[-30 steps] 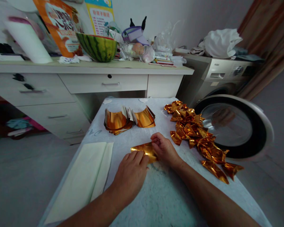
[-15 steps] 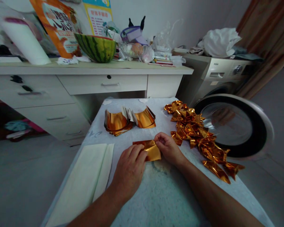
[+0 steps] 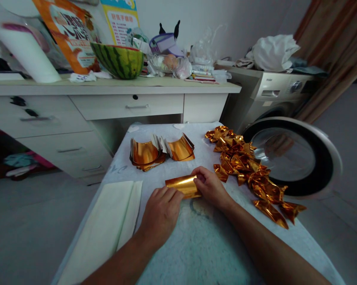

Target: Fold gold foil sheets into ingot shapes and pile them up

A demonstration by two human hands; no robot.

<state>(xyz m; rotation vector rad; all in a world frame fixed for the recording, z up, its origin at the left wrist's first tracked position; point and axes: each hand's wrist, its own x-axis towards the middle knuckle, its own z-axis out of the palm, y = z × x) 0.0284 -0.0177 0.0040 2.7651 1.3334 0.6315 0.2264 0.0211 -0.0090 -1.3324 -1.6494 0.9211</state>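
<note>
A cut watermelon (image 3: 119, 62) is set on the desk (image 3: 154, 90). An orange pouch (image 3: 73, 43) is seen left of it, plastic bags (image 3: 202, 53) right.

Shiny, smooth copper-gold foil sheet (image 3: 186, 186); crinkled, glossy foil pieces (image 3: 240, 162); matt, paper-like cream folded sheets (image 3: 104, 221); smooth, glossy watermelon rind (image 3: 119, 61).

grn striped watermelon (image 3: 119, 62), gold foil sheet (image 3: 186, 186)
</note>
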